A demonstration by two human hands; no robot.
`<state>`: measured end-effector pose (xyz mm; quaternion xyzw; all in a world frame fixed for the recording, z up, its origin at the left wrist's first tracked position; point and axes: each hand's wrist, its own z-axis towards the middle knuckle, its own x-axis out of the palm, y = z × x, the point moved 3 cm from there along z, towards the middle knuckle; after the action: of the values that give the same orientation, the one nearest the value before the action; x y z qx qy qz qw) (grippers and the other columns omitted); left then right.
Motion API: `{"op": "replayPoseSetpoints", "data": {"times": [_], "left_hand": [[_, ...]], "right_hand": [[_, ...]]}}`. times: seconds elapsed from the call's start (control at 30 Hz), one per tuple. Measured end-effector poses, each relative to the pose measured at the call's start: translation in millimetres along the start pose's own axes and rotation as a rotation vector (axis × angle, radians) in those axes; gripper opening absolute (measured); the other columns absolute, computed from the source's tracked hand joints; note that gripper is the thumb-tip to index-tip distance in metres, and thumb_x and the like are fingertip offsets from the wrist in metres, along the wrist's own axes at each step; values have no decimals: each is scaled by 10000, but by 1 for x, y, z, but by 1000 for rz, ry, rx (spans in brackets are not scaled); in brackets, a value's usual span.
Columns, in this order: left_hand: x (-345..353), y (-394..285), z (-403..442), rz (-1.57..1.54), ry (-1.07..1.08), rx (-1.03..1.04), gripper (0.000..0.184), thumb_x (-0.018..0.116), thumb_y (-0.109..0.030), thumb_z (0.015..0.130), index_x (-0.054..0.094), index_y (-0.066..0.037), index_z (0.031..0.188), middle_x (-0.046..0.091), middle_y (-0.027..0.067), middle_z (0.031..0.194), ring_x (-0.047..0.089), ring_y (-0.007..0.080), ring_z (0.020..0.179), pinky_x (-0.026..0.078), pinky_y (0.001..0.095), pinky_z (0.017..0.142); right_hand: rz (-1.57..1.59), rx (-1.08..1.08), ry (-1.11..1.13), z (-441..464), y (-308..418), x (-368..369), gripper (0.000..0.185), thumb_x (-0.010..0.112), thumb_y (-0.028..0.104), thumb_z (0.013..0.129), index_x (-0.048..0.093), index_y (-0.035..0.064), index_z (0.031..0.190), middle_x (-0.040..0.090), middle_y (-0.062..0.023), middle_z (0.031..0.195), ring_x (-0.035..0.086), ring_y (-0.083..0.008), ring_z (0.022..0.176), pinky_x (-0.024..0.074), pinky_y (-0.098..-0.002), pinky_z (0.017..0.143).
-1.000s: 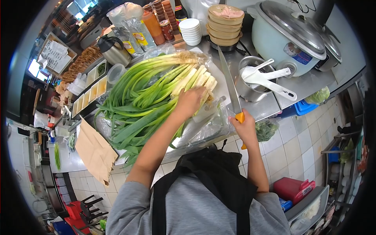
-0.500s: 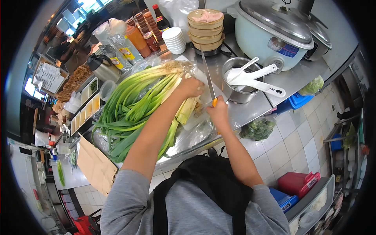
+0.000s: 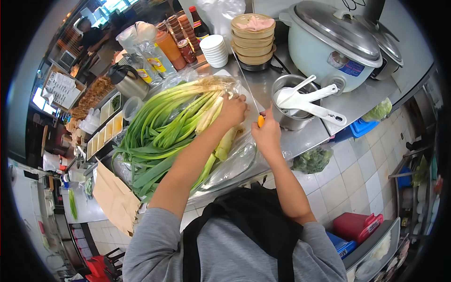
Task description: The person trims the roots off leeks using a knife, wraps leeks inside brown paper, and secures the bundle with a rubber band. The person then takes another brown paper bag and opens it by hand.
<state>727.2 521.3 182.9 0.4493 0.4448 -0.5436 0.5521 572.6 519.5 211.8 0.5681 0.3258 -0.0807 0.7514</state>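
Note:
A large bunch of leeks [image 3: 159,127] lies on plastic over the steel counter, green leaves to the left and pale root ends to the right. My left hand [image 3: 233,111] lies on the white ends, its fingers curled round them. In my right hand [image 3: 267,134] is the orange handle of a long knife [image 3: 248,90]. The blade points away from me, thin and edge-on, just right of the leek ends. Part of a white cutting board [image 3: 245,101] shows beneath the roots.
Right of the knife stands a metal pot [image 3: 293,123] with white ladles. Behind are stacked bowls [image 3: 253,42], small white cups [image 3: 214,50] and a large rice cooker [image 3: 329,51]. Brown paper [image 3: 115,195] lies front left. A person [image 3: 87,35] is in the far background.
Both hands have shifted away from me toward the root ends. The knife has moved left, closer to the leeks, and its blade has turned edge-on.

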Motion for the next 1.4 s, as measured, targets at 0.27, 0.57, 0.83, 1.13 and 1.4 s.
{"op": "replayPoseSetpoints", "data": {"times": [0.27, 0.57, 0.83, 1.13, 1.4], "left_hand": [[6, -8, 21, -362, -148, -166, 95, 570, -70, 747, 647, -99, 795, 636, 71, 874, 612, 306, 760, 488, 371, 695], [-10, 17, 22, -785, -414, -79, 172, 598, -16, 759, 609, -4, 930, 631, 159, 890, 619, 328, 805, 494, 378, 719], [-43, 65, -88, -467, -426, -620, 251, 598, -240, 862, 675, -2, 851, 602, 88, 576, 545, 205, 457, 451, 338, 500], [-83, 65, -186, -456, -505, -830, 156, 608, -128, 843, 665, -3, 919, 654, 105, 687, 556, 215, 461, 463, 318, 545], [-98, 56, -222, -340, -408, -777, 292, 516, -253, 916, 661, -3, 871, 656, 150, 827, 607, 293, 643, 472, 383, 594]], "right_hand": [[129, 42, -58, 0, -8, -14, 275, 587, 102, 726, 490, -3, 962, 615, -238, 788, 594, -421, 763, 457, -472, 685], [129, -41, -66, -5, -22, -20, 306, 649, 142, 793, 488, -23, 995, 613, -234, 798, 596, -413, 747, 460, -451, 670], [-74, -201, -58, -24, -23, -12, 363, 662, 161, 786, 513, -3, 1074, 596, -217, 930, 577, -401, 845, 462, -442, 720], [-503, -479, 31, 0, -56, 37, 471, 680, 234, 760, 524, 83, 1178, 543, -135, 1111, 523, -304, 992, 425, -429, 813], [-500, -570, -86, -15, -51, 31, 463, 648, 282, 803, 516, 114, 1213, 448, -148, 1245, 461, -331, 1084, 371, -466, 874]]}}
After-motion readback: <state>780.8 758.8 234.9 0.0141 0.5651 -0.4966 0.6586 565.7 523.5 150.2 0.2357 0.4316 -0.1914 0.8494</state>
